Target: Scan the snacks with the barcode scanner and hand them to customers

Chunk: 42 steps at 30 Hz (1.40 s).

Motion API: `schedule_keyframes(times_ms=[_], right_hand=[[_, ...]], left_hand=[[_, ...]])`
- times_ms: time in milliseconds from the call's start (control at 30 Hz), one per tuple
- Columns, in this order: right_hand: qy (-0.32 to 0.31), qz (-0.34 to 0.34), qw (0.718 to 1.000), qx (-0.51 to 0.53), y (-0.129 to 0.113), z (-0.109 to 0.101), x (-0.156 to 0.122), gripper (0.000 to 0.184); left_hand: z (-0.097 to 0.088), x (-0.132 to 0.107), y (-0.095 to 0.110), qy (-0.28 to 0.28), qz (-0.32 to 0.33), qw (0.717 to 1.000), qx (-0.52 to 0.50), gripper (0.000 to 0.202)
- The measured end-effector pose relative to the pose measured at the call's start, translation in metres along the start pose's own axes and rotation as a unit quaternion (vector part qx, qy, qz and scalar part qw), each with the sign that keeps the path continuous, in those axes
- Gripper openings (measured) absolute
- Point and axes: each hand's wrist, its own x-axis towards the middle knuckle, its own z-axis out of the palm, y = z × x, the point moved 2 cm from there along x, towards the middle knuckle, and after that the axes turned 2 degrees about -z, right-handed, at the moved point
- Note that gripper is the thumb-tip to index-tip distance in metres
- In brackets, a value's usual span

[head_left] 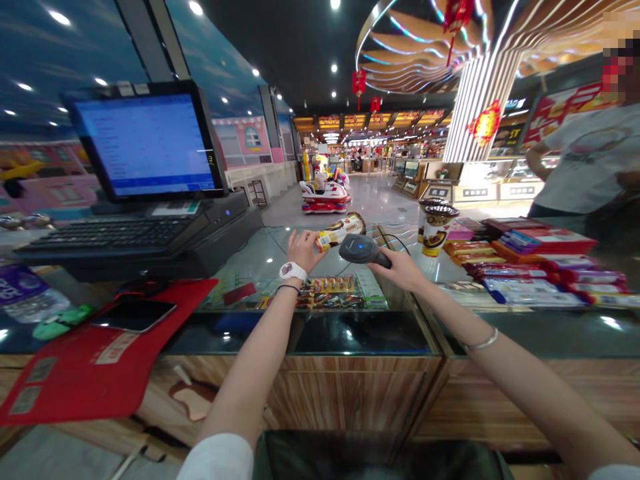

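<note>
Packet, one, left hand; scanner, one, right hand.

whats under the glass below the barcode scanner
Under the glass counter top, near the barcode scanner held in the right hand, rows of packaged snacks show. Anything directly beneath that hand is hidden by it and by glare.

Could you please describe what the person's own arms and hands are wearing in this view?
The left hand is bare, with a white wristwatch on the wrist and a thin dark bracelet just behind it. The right hand is also bare, with a slim silver bangle on the forearm. Both arms end in white sleeves.
</note>
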Motion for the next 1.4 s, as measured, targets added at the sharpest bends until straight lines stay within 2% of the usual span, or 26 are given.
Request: schedule_keyframes(times_ms=[200,400,833,1033,1200,1400], right_hand=[[0.024,0.021,0.991,0.133,0.003,-0.004,0.001,0.048],[0.017,0.028,0.986,0.163,-0.003,-0.006,-0.001,0.050],[-0.006,0.031,0.991,0.132,-0.002,-0.003,0.000,0.054],[0.006,0.002,0.996,0.095,0.003,0.002,0.000,0.049],[-0.012,-0.026,0.998,0.059,0.005,0.007,-0.001,0.044],[-0.039,-0.073,0.994,0.068,0.013,0.008,0.001,0.048]], left_hand=[[0.000,-0.001,-0.006,-0.016,-0.020,0.999,0.021,0.042],[0.002,-0.003,-0.008,-0.031,-0.027,0.999,0.033,0.044],[0.001,-0.003,-0.005,-0.040,-0.031,0.997,0.053,0.041],[-0.001,-0.002,-0.005,-0.034,-0.026,0.998,0.042,0.043],[0.000,-0.002,-0.004,-0.025,-0.024,0.999,0.025,0.043],[-0.002,-0.002,-0.002,-0.019,-0.029,0.999,0.014,0.044]])
